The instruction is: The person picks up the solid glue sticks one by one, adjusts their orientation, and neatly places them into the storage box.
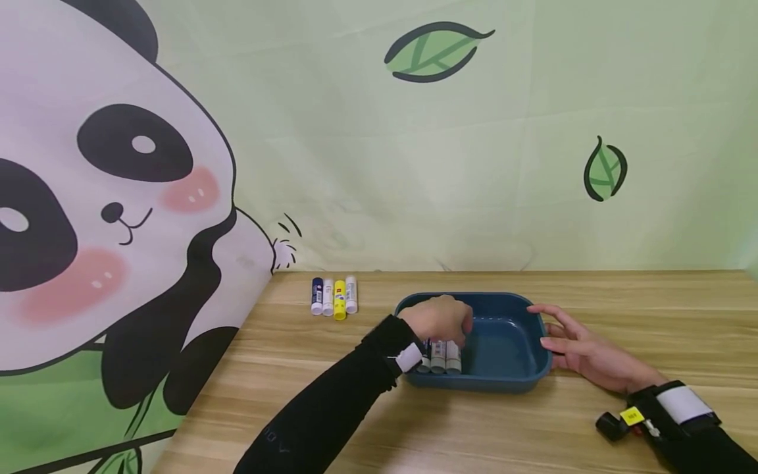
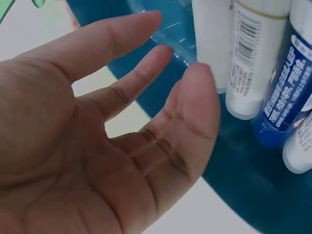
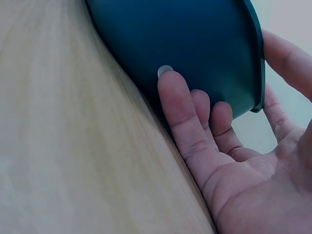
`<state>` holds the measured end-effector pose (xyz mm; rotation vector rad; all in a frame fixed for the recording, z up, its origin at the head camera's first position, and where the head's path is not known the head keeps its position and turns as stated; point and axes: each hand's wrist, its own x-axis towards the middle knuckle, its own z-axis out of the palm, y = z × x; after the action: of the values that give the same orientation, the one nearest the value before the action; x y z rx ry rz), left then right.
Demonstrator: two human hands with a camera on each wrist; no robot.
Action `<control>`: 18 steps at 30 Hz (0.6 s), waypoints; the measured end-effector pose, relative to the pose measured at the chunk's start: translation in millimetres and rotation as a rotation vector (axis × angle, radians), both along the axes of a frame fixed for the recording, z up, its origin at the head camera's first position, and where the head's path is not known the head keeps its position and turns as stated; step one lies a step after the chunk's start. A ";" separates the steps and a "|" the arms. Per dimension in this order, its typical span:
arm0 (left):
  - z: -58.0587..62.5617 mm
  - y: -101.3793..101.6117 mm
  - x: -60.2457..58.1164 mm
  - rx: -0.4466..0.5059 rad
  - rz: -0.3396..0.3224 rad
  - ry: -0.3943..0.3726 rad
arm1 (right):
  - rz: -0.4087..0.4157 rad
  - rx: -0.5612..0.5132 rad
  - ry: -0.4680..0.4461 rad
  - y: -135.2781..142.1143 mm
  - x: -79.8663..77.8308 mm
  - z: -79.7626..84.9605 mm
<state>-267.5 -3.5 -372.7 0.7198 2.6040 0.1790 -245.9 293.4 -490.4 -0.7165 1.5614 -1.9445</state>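
Observation:
My left hand [image 1: 439,319] is inside the left part of a blue plastic tray [image 1: 500,352], above several glue sticks [image 1: 438,355] lying side by side. In the left wrist view its fingers are loosely bent with nothing between them. One fingertip is close to a white glue stick [image 2: 248,53] with a barcode; a blue-labelled glue stick [image 2: 287,92] lies beside that one. At the tray's right end, my right hand [image 1: 595,355] touches the outer wall and rim with extended fingers. The right wrist view shows several fingertips against the tray's outer wall [image 3: 195,44].
Left of the tray, a short row of upright-pointing glue sticks lies on the wooden table [image 1: 296,375]: a dark blue one [image 1: 317,296], a yellow one [image 1: 339,299] and white ones [image 1: 351,294]. A green panda-print backdrop [image 1: 444,178] rises behind the table's far edge.

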 end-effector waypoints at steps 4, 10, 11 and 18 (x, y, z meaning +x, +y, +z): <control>1.0 -2.7 -2.9 0.051 -0.034 0.038 | 0.000 -0.003 -0.003 0.1 -0.2 -0.5; -0.2 -12.7 -10.6 0.205 -0.016 0.060 | -0.009 0.003 -0.013 0.2 -0.1 -1.4; -0.2 -15.4 -12.3 0.233 -0.012 0.068 | -0.011 0.006 -0.013 0.1 0.0 -1.2; 2.5 -33.4 -21.1 0.382 0.038 0.104 | -0.018 0.012 -0.014 -0.1 0.0 0.2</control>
<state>-288.7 -36.9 -370.2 0.8242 2.7137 0.6813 -245.9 293.4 -490.2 -0.6848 1.5751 -1.9470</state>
